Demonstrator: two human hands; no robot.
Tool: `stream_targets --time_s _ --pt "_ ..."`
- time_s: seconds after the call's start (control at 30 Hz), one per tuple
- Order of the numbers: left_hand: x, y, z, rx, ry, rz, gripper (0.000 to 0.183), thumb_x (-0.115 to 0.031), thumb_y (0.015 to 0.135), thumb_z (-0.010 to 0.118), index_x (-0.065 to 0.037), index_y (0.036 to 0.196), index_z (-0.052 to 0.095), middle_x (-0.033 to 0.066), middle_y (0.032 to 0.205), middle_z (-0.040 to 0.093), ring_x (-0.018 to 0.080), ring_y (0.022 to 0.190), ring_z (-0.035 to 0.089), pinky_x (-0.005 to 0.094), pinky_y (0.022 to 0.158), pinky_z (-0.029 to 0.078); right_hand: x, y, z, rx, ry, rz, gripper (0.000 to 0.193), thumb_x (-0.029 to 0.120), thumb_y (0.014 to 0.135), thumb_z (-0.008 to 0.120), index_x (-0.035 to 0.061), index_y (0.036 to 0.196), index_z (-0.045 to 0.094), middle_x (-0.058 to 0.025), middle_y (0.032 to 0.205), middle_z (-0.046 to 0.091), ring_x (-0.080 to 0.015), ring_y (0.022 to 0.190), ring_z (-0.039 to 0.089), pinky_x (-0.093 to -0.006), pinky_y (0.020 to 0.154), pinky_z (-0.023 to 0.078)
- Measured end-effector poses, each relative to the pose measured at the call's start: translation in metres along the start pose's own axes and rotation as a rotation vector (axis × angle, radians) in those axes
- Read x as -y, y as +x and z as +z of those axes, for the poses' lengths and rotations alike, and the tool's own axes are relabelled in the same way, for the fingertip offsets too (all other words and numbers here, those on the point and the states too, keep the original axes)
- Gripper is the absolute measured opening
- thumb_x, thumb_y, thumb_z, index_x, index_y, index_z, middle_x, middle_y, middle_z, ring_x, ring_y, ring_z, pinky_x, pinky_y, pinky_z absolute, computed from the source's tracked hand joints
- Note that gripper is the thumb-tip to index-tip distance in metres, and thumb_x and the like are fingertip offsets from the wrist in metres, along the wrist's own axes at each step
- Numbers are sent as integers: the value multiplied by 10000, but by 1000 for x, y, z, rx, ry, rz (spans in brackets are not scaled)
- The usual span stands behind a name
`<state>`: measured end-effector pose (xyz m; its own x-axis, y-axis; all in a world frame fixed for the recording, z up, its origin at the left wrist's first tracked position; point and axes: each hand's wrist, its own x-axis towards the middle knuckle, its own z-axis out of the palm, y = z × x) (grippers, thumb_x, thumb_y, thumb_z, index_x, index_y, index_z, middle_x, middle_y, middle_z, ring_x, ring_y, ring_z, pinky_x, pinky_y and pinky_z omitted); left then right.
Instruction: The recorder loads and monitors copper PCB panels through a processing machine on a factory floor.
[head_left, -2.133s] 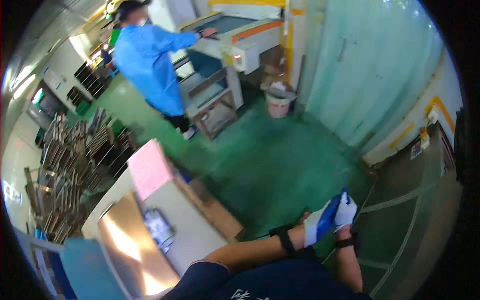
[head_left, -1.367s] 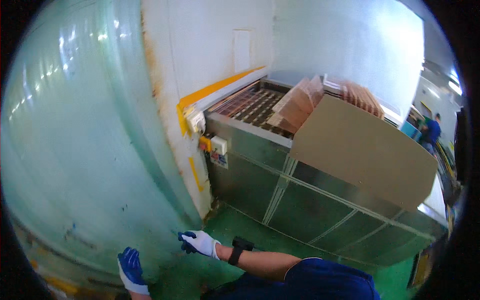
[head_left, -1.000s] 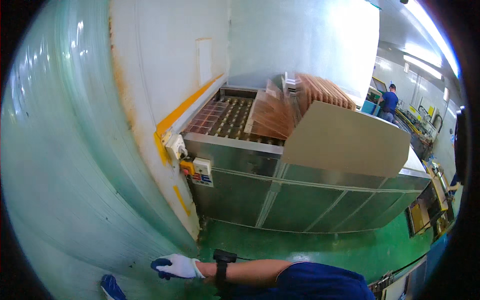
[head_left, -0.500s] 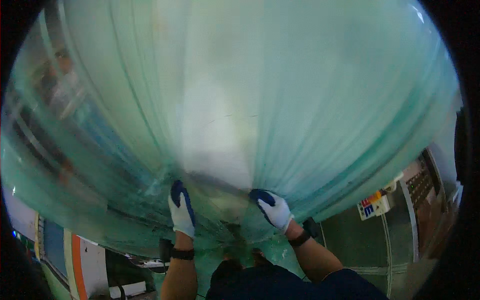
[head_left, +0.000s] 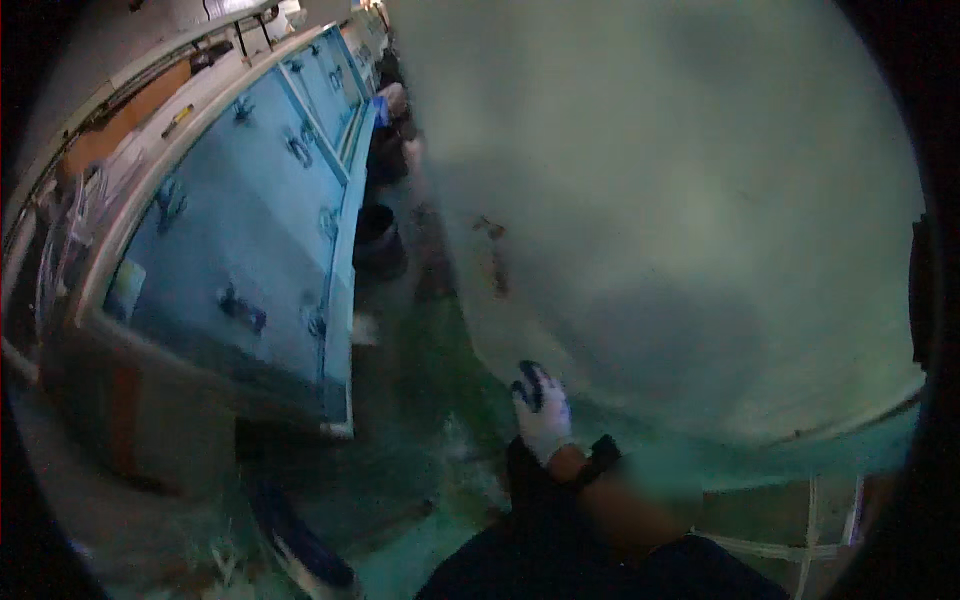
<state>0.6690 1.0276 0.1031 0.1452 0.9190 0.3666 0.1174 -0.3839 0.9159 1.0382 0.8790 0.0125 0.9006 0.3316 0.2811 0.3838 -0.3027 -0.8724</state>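
Note:
A large pale, greenish-grey sheet (head_left: 640, 210) fills the right side of the view, with soft shadows on it. At its lower left edge is my right hand (head_left: 545, 412), in a white glove with dark blue fingers. The fingers curl closed on the sheet's edge. A dark band circles that wrist. Low on the left, a smeared blue-and-white shape (head_left: 305, 535) looks like my left hand in its glove. It is apart from the sheet, and motion blur hides its fingers.
To the left stands a long bench with a light blue top (head_left: 245, 225), several dark fittings on it. A dark bucket (head_left: 378, 240) sits beside the bench. A yellow marker-like item (head_left: 178, 120) lies behind the blue top. Green floor (head_left: 435, 370) shows between bench and sheet.
The view has swung left, bringing in the blue bench. My left hand has left the sheet and moved down and left. My right hand stays at the sheet, which now appears farther right.

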Motion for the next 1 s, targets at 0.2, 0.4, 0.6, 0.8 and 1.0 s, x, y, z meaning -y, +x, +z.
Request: stream_targets --time_s 0.2,0.4,0.6,0.8,1.0 --pt "34 28 30 -288 369 -202 612 -426 1042 379 15 1466 384 185 1510 387 343 1363 400 441 1147 290 -73 179 154 3 -265 276 642 421 831 678 53 1341 546 -264 1315 545 -404 1225 524 -466 1036 425" --pt "43 87 107 -555 790 -201 622 -430 1033 408 14 1468 383 183 1512 386 343 1357 408 439 1136 307 -83 400 166 204 -622 216 618 430 813 690 46 1285 586 -218 1332 555 -372 1249 511 -447 1037 430" --pt "81 207 239 -488 756 -334 619 -429 1015 465 16 1444 418 182 1494 416 331 1331 440 425 1108 345 -187 586 74 111 -1248 138 416 511 783 677 144 978 695 -94 1099 633 -294 1134 532 -443 959 394" --pt "157 350 393 -251 549 -509 616 -429 1003 504 18 1423 446 182 1476 442 322 1310 463 414 1087 371 -314 674 -94 480 -1854 740 465 385 885 555 162 1279 660 -77 1378 589 -365 1306 506 -655 1083 271" --pt "249 494 572 43 294 -712 610 -431 1000 508 18 1411 460 184 1459 462 319 1301 469 408 1082 376 -312 701 -124 513 -1620 761 531 456 884 570 117 1286 646 -135 1378 576 -383 1307 497 -613 1081 319"
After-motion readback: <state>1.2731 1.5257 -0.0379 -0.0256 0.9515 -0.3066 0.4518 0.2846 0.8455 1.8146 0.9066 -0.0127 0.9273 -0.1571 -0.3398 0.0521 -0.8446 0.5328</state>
